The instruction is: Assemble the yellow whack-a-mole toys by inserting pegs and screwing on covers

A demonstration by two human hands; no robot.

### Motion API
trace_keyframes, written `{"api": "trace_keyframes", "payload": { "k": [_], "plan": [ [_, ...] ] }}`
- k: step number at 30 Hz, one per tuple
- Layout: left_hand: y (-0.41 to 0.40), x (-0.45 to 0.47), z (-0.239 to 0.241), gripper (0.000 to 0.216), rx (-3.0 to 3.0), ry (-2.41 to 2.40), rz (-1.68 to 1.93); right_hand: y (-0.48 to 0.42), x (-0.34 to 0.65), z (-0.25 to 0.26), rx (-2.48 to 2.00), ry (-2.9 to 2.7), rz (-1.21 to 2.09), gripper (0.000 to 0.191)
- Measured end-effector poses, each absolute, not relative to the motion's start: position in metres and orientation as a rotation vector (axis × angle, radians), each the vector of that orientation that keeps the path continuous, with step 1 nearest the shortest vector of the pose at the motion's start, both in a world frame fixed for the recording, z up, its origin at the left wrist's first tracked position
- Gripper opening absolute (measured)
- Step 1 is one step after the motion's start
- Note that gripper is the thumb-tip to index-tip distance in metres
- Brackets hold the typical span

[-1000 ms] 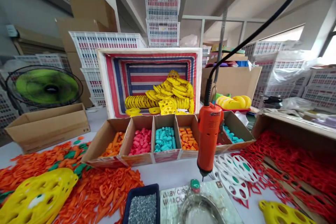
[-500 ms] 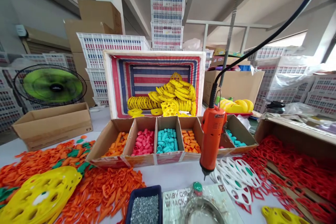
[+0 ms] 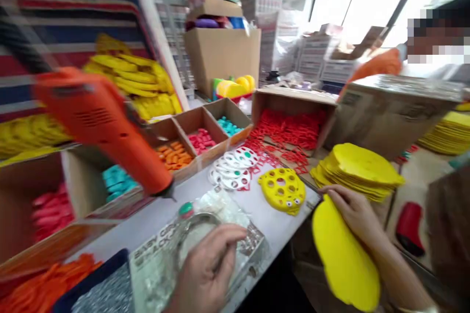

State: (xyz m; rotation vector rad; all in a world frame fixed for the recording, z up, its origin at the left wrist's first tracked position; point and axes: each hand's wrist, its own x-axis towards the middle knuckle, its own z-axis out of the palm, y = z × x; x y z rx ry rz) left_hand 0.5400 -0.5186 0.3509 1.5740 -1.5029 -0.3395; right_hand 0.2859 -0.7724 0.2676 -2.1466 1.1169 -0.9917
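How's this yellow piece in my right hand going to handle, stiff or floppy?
The yellow piece looks thin and light, since your right hand holds it by one edge. It keeps its shape, so probably fairly stiff, perhaps slightly bendy.

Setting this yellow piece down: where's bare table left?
Bare table lies between the yellow plate and the bag under the left hand, and in a strip along the divided box. White discs and red pieces crowd the far side.

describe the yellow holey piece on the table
Follow the white table to its far end, by the box of red plastic pieces. Between the white perforated discs and a stack of plain yellow blanks lies one yellow plate. Only it is yellow with holes and eyes.
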Motion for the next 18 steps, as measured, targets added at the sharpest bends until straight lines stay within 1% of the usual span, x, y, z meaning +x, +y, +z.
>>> {"api": "trace_keyframes", "payload": {
  "k": [2,5,7,10,14,18],
  "plan": [
    [-0.554,0.546,0.359,0.023,1.658,-1.592,-0.336,-0.768,0.268,0.252,-2.069,1.2,-0.946,0.035],
    [-0.615,0.548,0.363,0.031,1.934,-1.652,-0.516,-0.767,0.272,0.234,-1.96,1.26,-0.916,0.043],
    [-0.656,0.549,0.354,0.036,2.047,-1.674,-0.57,-0.767,0.281,0.227,-1.915,1.226,-0.865,0.045],
    [-0.709,0.55,0.33,0.03,2.196,-1.701,-0.622,-0.769,0.295,0.22,-1.872,1.135,-0.771,0.044],
    [-0.751,0.543,0.305,0.031,2.381,-1.688,-0.682,-0.77,0.307,0.214,-1.806,1.076,-0.692,0.043],
    [-0.764,0.539,0.302,0.032,2.436,-1.62,-0.716,-0.769,0.312,0.214,-1.707,1.068,-0.687,0.044]
  ]
}}
